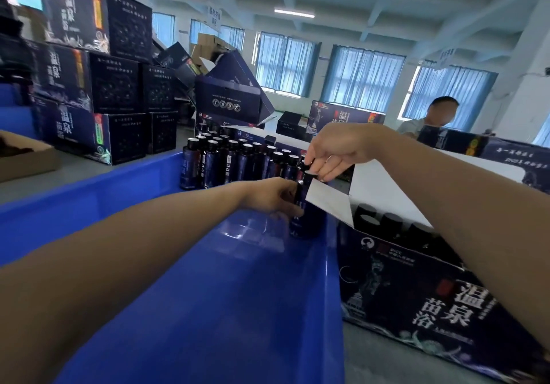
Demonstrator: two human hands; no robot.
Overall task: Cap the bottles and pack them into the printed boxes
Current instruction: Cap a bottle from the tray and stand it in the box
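Now | left hand (272, 197) curled round the body of a dark bottle (309, 223), upright in the blue bin (208, 294) by its right wall | right hand (330, 154) pinches the cap (307, 166) at the bottle's top | printed box (416, 294) just beside the bin, flap open, packed bottles (390, 223) inside.

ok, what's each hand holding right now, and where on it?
Both are on one dark bottle. The left hand grips its body, and the right hand pinches the cap at its top.
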